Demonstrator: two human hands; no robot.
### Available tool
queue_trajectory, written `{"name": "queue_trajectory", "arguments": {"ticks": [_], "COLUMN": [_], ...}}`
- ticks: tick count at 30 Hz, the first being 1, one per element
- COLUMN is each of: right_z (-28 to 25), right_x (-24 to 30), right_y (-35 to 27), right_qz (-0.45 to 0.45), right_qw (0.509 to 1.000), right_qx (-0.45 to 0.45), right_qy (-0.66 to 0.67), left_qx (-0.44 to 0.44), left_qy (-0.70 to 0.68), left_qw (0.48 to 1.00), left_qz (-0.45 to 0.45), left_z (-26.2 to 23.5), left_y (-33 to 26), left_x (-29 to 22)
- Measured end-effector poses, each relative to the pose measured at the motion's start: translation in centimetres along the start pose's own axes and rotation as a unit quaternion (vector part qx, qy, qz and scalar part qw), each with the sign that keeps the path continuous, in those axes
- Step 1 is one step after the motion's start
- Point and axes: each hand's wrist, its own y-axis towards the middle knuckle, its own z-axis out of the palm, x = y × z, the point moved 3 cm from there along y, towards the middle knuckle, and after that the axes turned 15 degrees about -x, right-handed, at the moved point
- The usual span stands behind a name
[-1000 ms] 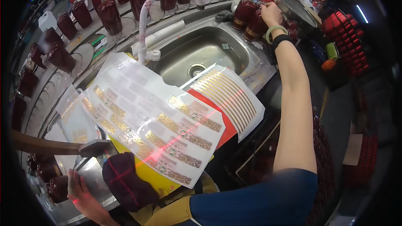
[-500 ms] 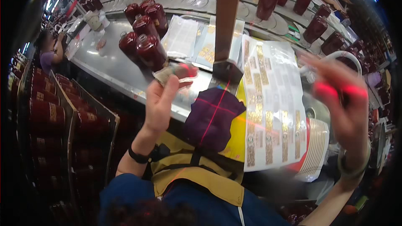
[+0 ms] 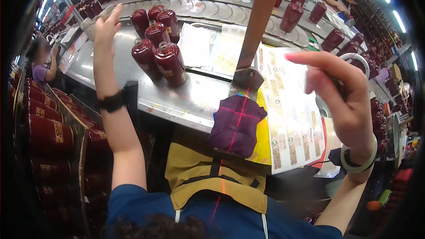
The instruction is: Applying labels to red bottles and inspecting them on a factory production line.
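My left hand reaches out over the far left of the metal table, fingers extended and apart. It is beside a pale container with a greyish wad of cloth near the fingertips; whether they touch is unclear. My right hand hovers over a white sheet of gold labels, index finger stretched out, thumb apart from it, and no label visible between them. In front of me a purple cloth covers a support, with a red laser cross on it. Several dark red glass bottles stand upright between my hands.
A brown post rises behind the purple cloth. Papers lie beside the bottles. A curved conveyor carries more red bottles at the back. Crates of bottles stand at left. Two people sit farther off, left and right.
My left hand has moved far left and forward from beside the purple cloth, and no longer grips the greyish cloth. My right hand has shifted left, its index finger now extended over the label sheet.
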Motion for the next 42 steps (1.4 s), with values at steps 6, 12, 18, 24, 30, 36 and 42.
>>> {"name": "queue_trajectory", "arguments": {"ticks": [6, 12, 18, 24, 30, 36, 42], "right_z": [-1.1, -3.3, -8.2, -8.4, -9.3, -10.1, -6.9], "right_x": [-0.4, -2.2, -2.0, 0.1, -0.4, -2.7, -6.7], "right_y": [-2.1, -5.1, -11.0, -13.3, -14.2, -14.2, -11.7], "right_qz": [0.09, 0.136, 0.108, 0.095, 0.079, 0.066, 0.089], "right_qw": [0.989, 0.947, 0.883, 0.871, 0.873, 0.879, 0.915], "right_qx": [-0.111, -0.291, -0.456, -0.478, -0.478, -0.47, -0.376], "right_qy": [-0.025, -0.022, -0.024, -0.062, -0.049, -0.048, 0.114], "left_qx": [0.115, 0.245, 0.317, 0.282, 0.256, 0.225, 0.126], "left_qy": [0.255, 0.316, 0.318, 0.317, 0.301, 0.284, 0.235], "left_qw": [0.959, 0.912, 0.855, 0.859, 0.87, 0.881, 0.907], "left_qz": [0.053, 0.088, 0.258, 0.286, 0.295, 0.303, 0.327], "left_z": [4.1, 6.8, 10.4, 8.7, 7.8, 6.2, 4.1], "left_y": [9.5, 12.1, 6.8, 4.7, 3.5, 2.5, 0.3], "left_x": [5.0, 15.8, 22.9, 24.2, 22.8, 20.1, 13.7]}}
